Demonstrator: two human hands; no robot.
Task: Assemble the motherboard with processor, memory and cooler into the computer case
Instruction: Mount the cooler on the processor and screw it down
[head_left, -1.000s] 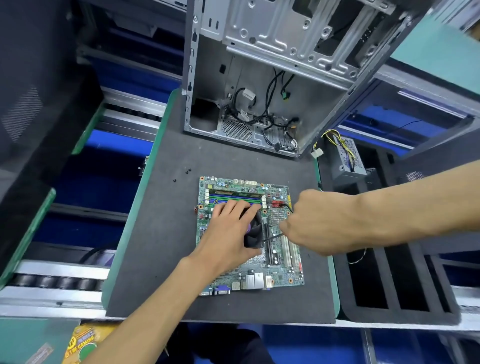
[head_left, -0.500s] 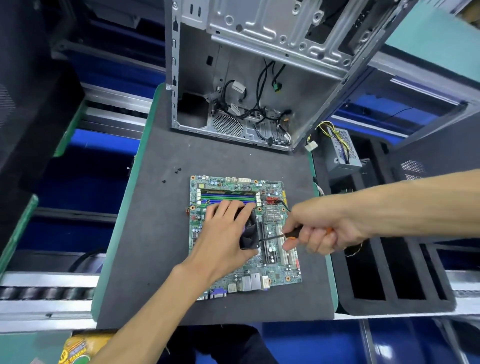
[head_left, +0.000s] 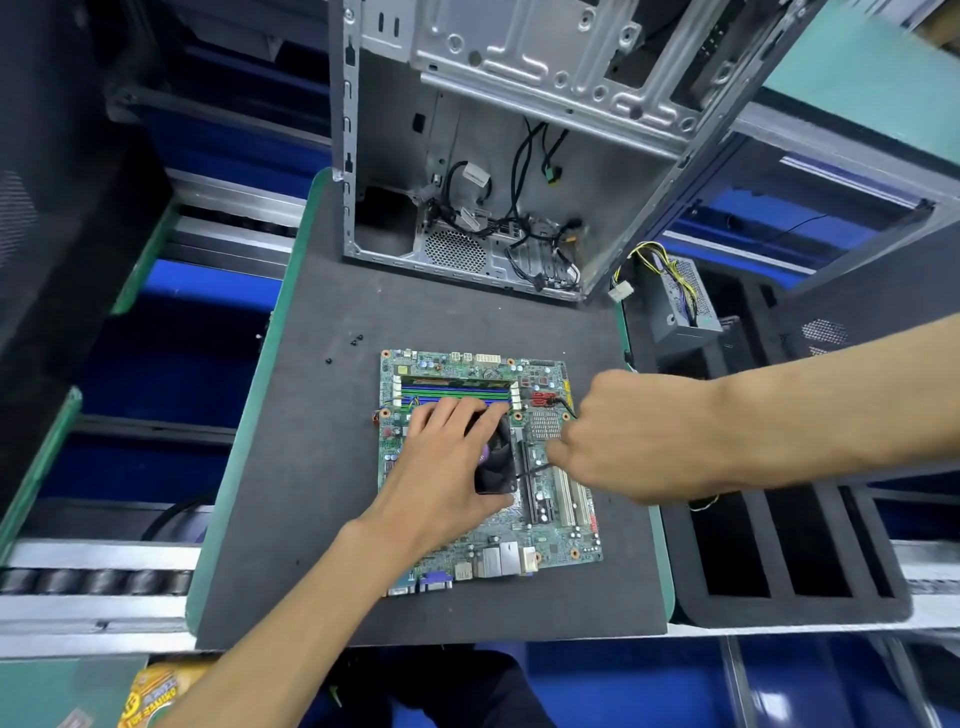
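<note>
A green motherboard (head_left: 550, 540) lies flat on the dark work mat (head_left: 311, 493), with a memory stick (head_left: 457, 383) seated in its slots at the far edge. My left hand (head_left: 447, 467) rests on the black cooler fan (head_left: 496, 462) with fingers spread, pressing it down. My right hand (head_left: 623, 441) grips a screwdriver; only the thin dark shaft (head_left: 535, 470) shows, its tip at the cooler's right side. The open metal computer case (head_left: 493, 156) stands at the back of the mat with loose cables (head_left: 519, 228) inside.
Three small black screws (head_left: 356, 340) lie on the mat left of the board. A power supply (head_left: 680, 306) with yellow wires sits right of the case. A black foam tray (head_left: 779, 561) with slots lies under my right forearm. Conveyor rollers run along the front.
My right hand has turned over the screwdriver, so its orange handle is now hidden under the fist. My left hand stays on the cooler. The view has shifted slightly.
</note>
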